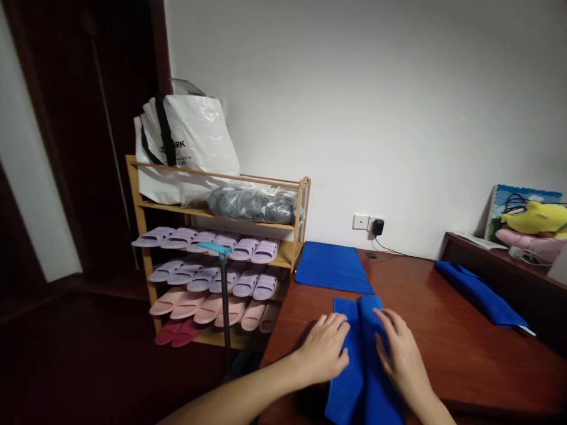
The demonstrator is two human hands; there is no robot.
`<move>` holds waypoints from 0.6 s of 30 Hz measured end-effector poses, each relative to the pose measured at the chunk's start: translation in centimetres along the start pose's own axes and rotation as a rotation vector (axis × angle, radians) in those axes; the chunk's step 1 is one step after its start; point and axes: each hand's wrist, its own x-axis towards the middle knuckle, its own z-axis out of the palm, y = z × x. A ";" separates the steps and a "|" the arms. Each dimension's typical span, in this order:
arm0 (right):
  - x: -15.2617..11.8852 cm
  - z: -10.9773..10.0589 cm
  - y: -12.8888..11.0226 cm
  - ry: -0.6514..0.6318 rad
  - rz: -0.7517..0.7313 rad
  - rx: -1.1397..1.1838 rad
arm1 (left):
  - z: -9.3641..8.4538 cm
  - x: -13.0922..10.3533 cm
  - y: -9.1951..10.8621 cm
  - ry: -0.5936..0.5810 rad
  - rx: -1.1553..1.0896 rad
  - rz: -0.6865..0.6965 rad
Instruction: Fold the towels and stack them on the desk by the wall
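Observation:
A blue cloth (pixel 348 383) lies lengthwise near the front of the wooden table, its right part folded over into a thicker strip. On its left edge rests my left hand (pixel 324 348), fingers bent and thumb apart, gripping nothing I can see. My right hand (pixel 401 351) touches the folded strip from the right, with thumb and fingers spread. Just beyond, a second blue cloth (pixel 334 267) is spread flat by the wall. A third blue cloth (pixel 481 295), folded long and narrow, lies toward the right, a white tag at its near end.
The brown table (pixel 425 330) meets the wall, where a black plug (pixel 377 226) trails a cord. Left stands a wooden rack (pixel 305 206) of slippers with a white bag (pixel 195 136) on top. A blue-topped pole (pixel 225 301) stands before it. A raised shelf (pixel 460 248) holds a yellow plush.

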 end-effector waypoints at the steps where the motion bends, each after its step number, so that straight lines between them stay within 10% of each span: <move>1: 0.0 0.3 -0.9 -0.043 -0.066 -0.015 | 0.6 0.2 0.1 -0.021 -0.012 0.040; 9: -0.2 0.6 -3.5 -0.398 -0.103 -0.110 | 2.8 0.3 -1.4 -0.217 -0.098 0.051; 18: -0.5 -3.8 4.7 -0.465 0.020 -0.517 | 2.4 -0.2 -2.0 -0.217 -0.111 0.029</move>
